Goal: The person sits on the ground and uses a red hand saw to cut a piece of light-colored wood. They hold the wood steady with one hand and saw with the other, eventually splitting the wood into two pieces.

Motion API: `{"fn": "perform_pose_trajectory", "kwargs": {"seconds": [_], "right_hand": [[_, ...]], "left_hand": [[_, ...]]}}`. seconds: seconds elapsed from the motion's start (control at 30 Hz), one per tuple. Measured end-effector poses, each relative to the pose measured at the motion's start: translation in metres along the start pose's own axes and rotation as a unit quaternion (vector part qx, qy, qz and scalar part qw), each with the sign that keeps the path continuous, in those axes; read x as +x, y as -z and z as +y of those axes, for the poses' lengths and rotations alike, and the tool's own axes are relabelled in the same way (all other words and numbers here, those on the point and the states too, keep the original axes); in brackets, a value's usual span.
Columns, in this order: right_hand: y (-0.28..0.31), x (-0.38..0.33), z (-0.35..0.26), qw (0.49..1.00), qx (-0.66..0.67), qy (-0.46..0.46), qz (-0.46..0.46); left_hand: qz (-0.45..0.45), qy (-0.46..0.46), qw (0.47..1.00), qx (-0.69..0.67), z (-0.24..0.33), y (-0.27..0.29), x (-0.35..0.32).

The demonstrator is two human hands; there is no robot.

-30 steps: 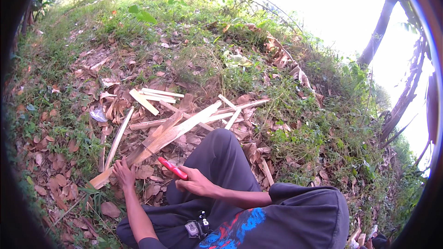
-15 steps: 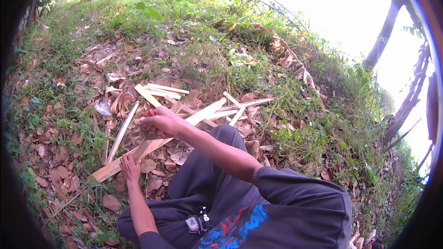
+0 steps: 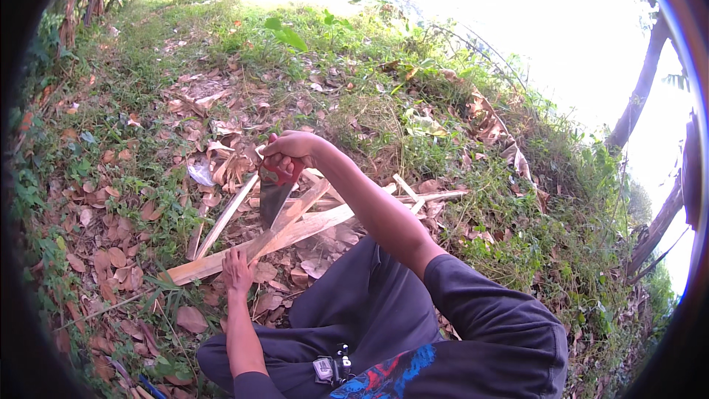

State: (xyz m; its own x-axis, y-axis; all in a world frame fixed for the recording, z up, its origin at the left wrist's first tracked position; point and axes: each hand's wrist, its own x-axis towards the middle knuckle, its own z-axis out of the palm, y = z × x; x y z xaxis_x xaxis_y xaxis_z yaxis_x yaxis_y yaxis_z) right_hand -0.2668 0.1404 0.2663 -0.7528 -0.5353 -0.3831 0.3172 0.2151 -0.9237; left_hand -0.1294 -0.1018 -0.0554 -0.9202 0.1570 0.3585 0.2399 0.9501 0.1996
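Observation:
My right hand (image 3: pixel 290 151) is closed round the red handle of a handsaw (image 3: pixel 275 198). The blade slants down toward a long pale wooden plank (image 3: pixel 314 227), and its tip is close to the wood; I cannot tell whether they touch. A browner strip of wood (image 3: pixel 299 205) lies across the plank. At the lower end of that strip, my left hand (image 3: pixel 237 273) presses its fingers over the near edge of the plank, left of the saw.
Thin wooden strips (image 3: pixel 227 216) lie beyond the plank on dry leaves. My bent leg (image 3: pixel 384 288) is close on the near side. A small device (image 3: pixel 323 370) rests at my lap. At lower left lies a blue object (image 3: pixel 152 387). Grass and trees surround this.
My right hand has lifted up and away with the saw, so more of the red handle and blade shows. My left hand stays on the plank. The whole view has shifted slightly.

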Motion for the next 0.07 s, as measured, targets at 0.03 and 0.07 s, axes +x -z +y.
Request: {"fn": "perform_pose_trajectory", "kwargs": {"seconds": [0.03,0.07], "right_hand": [[-0.0130,-0.0006,-0.0027,0.998,-0.061,0.006,0.029],[-0.0170,0.0018,-0.0023,0.998,-0.064,0.003,0.026]], "left_hand": [[0.002,0.002,1.000,-0.008,0.0014,-0.0009,-0.0015],[0.004,0.005,1.000,-0.016,0.0023,-0.0019,-0.0012]]}}
